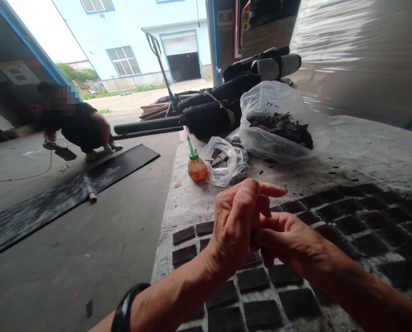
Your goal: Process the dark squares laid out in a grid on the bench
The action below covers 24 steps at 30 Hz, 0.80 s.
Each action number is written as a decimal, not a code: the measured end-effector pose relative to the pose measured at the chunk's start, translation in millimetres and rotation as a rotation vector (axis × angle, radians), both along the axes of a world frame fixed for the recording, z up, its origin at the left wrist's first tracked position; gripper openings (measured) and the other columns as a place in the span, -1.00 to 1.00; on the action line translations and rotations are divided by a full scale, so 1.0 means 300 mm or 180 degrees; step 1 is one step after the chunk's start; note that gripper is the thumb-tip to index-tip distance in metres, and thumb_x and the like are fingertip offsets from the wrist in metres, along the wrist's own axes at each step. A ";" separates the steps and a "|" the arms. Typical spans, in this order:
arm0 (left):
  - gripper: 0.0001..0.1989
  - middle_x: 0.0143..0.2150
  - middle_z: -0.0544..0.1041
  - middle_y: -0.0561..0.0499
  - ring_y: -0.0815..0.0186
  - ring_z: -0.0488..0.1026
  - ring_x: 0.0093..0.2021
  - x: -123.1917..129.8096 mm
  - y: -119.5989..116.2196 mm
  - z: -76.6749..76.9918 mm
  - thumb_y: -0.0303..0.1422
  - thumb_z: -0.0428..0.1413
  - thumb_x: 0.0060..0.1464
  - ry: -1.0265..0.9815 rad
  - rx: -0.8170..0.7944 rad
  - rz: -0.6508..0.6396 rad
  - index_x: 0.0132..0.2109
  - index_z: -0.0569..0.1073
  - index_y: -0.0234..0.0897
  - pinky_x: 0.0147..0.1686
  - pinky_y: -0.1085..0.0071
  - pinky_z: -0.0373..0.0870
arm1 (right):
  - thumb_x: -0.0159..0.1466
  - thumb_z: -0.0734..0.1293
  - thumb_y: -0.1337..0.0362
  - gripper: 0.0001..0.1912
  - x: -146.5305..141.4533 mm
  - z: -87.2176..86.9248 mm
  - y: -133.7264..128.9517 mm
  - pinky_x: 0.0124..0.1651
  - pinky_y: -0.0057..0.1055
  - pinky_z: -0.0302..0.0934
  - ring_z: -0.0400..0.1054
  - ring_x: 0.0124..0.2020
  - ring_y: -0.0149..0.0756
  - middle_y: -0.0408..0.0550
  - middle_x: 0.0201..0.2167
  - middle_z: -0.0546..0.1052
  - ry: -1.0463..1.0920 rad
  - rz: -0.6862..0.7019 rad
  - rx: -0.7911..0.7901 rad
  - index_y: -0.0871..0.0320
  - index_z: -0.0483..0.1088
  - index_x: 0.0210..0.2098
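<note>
Above the table (171, 210), my left hand (238, 216) and my right hand (283, 237) meet. The left hand's fingers are bent, with one finger pointing right; its thumb is on top. My right hand's thumb and fingers are pinched together against the left palm side; whatever they hold is hidden. Several dark rectangular pieces (263, 314) lie in rows on the table under and around both hands. Beyond the hands stand a round bottle (197, 169) of orange liquid with a green nozzle and a small clear bag (242, 159) holding dark pieces.
A large clear bag (278, 143) of dark scraps sits farther back on the table. Black rolls (209, 117) are stacked behind it. On the left, a person (83, 124) crouches beside a long black sheet (122, 168) on the floor. A wrapped stack (365, 69) stands at right.
</note>
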State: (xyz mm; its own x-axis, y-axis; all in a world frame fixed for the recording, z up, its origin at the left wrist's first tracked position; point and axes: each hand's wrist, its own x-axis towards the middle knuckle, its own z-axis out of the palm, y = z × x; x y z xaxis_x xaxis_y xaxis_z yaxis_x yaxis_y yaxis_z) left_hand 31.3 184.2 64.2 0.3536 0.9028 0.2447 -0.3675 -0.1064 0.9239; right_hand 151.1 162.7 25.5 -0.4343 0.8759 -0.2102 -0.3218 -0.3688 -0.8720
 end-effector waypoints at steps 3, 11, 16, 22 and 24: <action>-0.50 -0.64 0.12 0.16 0.41 0.12 -0.61 -0.019 0.035 -0.008 -0.12 -0.24 0.26 0.0398 0.0356 0.0128 -0.25 0.51 -0.28 -0.61 0.47 0.15 | 0.04 0.49 0.19 -0.78 0.031 0.000 0.009 -0.52 -0.60 0.15 0.24 -0.59 -0.56 -0.24 -0.57 0.41 -0.0038 -0.0122 -0.0160 0.21 0.47 -0.45; -0.73 -0.08 0.48 -0.09 0.16 0.37 -0.08 -0.204 0.095 -0.093 -0.38 -0.02 0.19 0.2546 0.1522 -0.0390 -0.01 0.46 -0.23 -0.02 0.17 0.18 | 0.03 0.47 0.08 -0.68 0.173 0.004 0.036 -0.59 -0.64 0.02 0.21 -0.67 -0.62 -0.27 -0.60 0.39 -0.1177 -0.0588 -0.0090 0.20 0.43 -0.40; -0.72 -0.01 0.47 -0.09 0.16 0.34 -0.01 -0.252 0.073 -0.119 -0.39 -0.04 0.20 0.2785 0.1451 -0.0521 0.02 0.44 -0.20 0.04 0.15 0.14 | 0.08 0.42 0.11 -0.73 0.151 -0.015 0.032 -0.59 -0.58 0.04 0.18 -0.70 -0.59 -0.29 -0.61 0.36 -0.1633 -0.0230 0.0077 0.20 0.41 -0.41; -0.63 -0.24 0.48 0.01 0.31 0.39 -0.30 -0.233 0.019 -0.091 -0.18 0.16 0.07 0.2328 0.0310 -0.0453 0.00 0.42 -0.20 -0.32 0.40 0.32 | 0.14 0.35 0.18 -0.80 0.088 -0.023 0.005 -0.61 -0.61 0.01 0.11 -0.67 -0.58 -0.31 -0.64 0.29 -0.1894 0.0138 0.0081 0.19 0.34 -0.48; -0.73 -0.41 0.44 0.10 0.40 0.30 -0.47 -0.214 0.010 -0.109 -0.22 0.17 0.06 0.2145 -0.0109 -0.0667 -0.09 0.46 -0.21 -0.50 0.49 0.23 | 0.13 0.35 0.17 -0.78 0.075 -0.024 -0.001 -0.64 -0.60 -0.05 0.07 -0.69 -0.59 -0.33 -0.66 0.25 -0.2025 0.0226 0.0032 0.18 0.31 -0.50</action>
